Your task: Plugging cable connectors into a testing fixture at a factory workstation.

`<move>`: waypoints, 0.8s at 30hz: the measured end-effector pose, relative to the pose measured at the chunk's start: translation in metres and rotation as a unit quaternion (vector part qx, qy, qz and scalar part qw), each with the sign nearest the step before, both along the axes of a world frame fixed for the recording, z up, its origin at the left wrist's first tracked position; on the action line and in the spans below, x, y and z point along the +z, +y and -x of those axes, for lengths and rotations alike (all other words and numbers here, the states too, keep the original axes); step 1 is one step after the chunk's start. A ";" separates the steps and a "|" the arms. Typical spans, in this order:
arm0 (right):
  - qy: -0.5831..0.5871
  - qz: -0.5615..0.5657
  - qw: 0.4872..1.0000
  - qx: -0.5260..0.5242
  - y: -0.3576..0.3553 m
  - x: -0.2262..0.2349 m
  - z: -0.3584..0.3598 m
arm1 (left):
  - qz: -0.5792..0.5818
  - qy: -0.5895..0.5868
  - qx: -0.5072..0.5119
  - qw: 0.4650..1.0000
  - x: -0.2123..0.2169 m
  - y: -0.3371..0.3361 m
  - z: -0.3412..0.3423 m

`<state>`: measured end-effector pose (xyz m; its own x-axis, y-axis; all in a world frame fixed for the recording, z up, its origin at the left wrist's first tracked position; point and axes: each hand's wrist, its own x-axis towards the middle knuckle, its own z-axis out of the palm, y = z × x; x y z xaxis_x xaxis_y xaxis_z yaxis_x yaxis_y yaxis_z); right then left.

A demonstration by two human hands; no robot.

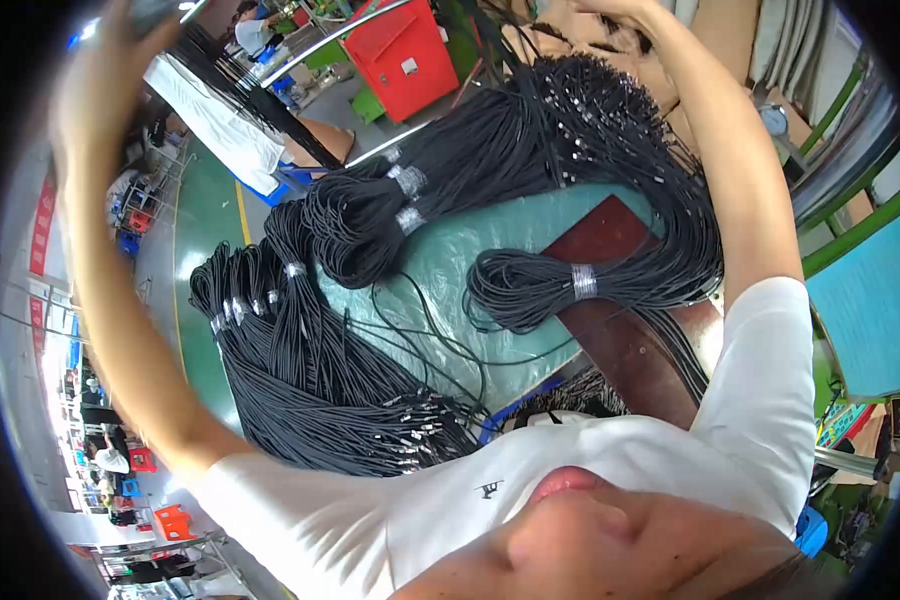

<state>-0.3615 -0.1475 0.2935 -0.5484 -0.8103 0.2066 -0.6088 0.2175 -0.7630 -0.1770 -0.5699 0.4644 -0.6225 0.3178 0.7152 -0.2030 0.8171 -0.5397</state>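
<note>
Both of my arms are raised toward the top of the view. My left hand (100, 75), smeared by motion, is at the upper left rim beside a dark blurred shape I cannot make out. Only part of my right hand (625, 8) shows at the top edge; its fingers are cut off. Below them, bundles of black cable (370, 215) lie on a green table (440, 290), bound with clear wrap. A coiled bundle (530, 285) rests at the right over a dark red-brown board (610, 225). Another group of cables (310, 370) fans toward me, metal ends nearest.
Behind the table stands a red metal cabinet (405, 60). More dark cables hang over a white cloth (215, 115) at the upper left. Brown cardboard (715, 50) is at the back right, and a light blue panel (875, 300) at the far right. Several people work in the distance at left.
</note>
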 end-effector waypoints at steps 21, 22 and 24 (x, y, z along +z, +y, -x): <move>0.346 -0.245 0.899 -0.109 0.024 -0.290 -0.171 | -0.352 0.151 0.009 0.924 -0.378 -0.086 -0.006; 0.338 -0.253 0.899 -0.119 0.026 -0.297 -0.169 | -0.439 0.124 0.161 0.875 -0.402 -0.125 -0.030; 0.354 -0.232 0.898 -0.122 0.027 -0.296 -0.169 | -0.538 -0.132 0.359 0.751 -0.436 -0.149 -0.057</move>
<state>-0.1924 -0.1203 -0.0024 -0.5853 -0.7733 0.2436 -0.7967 0.6043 0.0040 -0.1197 -0.7186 0.0288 -0.5226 -0.8412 0.1391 -0.8019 0.5403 0.2549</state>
